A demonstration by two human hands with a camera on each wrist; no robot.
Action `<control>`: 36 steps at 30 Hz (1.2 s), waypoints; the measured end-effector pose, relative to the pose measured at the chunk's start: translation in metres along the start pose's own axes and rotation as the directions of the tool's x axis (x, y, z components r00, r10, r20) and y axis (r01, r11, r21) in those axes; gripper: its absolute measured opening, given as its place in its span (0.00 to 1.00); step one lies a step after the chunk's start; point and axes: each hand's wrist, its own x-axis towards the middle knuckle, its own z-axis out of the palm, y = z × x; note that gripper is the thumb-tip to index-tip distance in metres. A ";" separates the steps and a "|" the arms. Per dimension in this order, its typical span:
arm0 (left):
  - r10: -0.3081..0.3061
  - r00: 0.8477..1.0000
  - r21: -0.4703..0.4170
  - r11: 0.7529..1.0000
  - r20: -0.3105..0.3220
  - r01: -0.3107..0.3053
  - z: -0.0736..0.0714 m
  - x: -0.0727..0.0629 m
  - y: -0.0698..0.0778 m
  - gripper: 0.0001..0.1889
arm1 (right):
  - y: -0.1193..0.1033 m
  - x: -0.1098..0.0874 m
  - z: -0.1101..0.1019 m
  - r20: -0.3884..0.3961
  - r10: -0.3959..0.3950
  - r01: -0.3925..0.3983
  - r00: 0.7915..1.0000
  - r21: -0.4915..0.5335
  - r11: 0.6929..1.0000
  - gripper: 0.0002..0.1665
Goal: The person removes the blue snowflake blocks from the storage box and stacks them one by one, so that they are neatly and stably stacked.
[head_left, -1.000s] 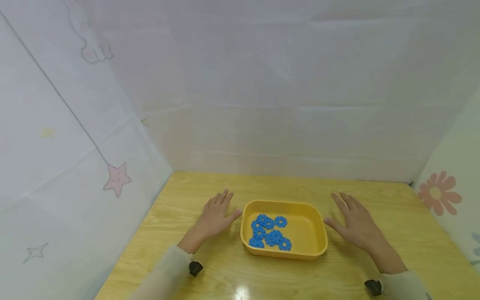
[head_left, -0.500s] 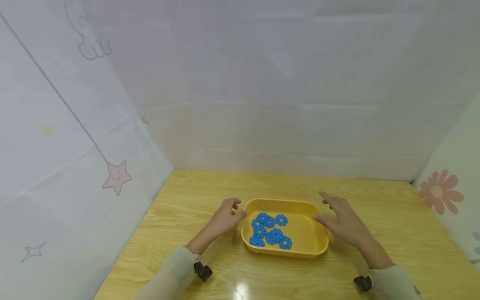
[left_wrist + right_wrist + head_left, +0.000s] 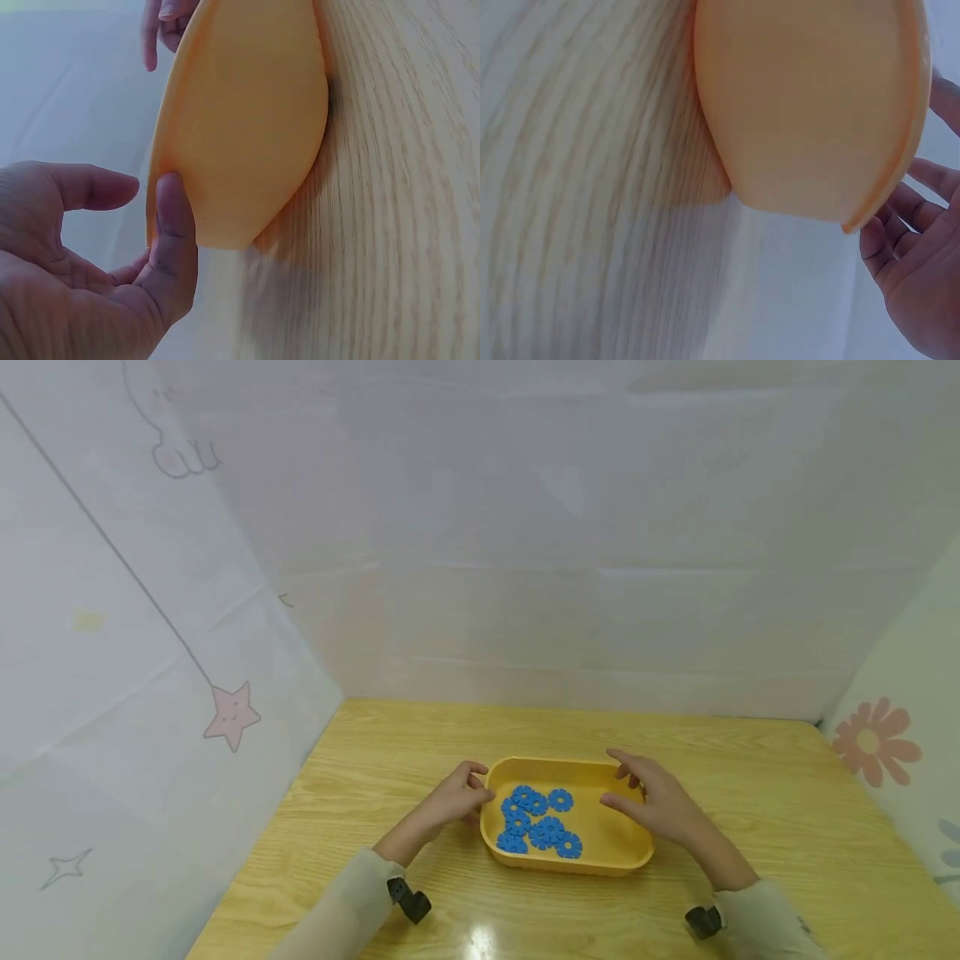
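Observation:
A yellow plastic basin (image 3: 600, 866) holds several blue notched flower-shaped discs (image 3: 550, 831) gathered in its left half. My left hand (image 3: 453, 795) is at the basin's left end. In the left wrist view, one bent finger (image 3: 172, 210) touches the outer wall under the rim, while the thumb (image 3: 112, 189) stays just off the rim. Over the right end is my right hand (image 3: 660, 802), its thumb extended above the basin. The right wrist view shows its fingers (image 3: 911, 210) loosely bent beside the rim, with contact unclear. Neither hand holds a disc.
The basin stands on a light wood-grain table (image 3: 375, 735). White printed sheets hang behind and at both sides, with a pink star (image 3: 232, 716) on the left and a red flower (image 3: 873, 742) on the right. A black wrist camera (image 3: 408, 900) sits at the left cuff.
Both hands have moved inward to the basin's ends, the right one travelling farther. Their spread fingers have bent. The basin and blue discs stay in place.

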 end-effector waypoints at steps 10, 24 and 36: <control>-0.003 0.996 -0.174 0.985 0.091 0.019 -0.009 0.005 -0.012 0.29 | -0.015 0.009 0.011 0.066 -0.005 -0.001 0.998 0.098 0.995 0.42; -0.048 0.986 -0.280 0.956 0.159 0.092 -0.013 0.011 -0.012 0.32 | -0.026 0.024 0.030 0.212 -0.149 0.105 0.966 0.205 0.973 0.39; -0.029 0.983 -0.282 0.956 0.181 0.081 -0.013 0.014 -0.014 0.31 | -0.027 0.026 0.043 0.340 -0.140 0.060 0.930 0.235 0.970 0.35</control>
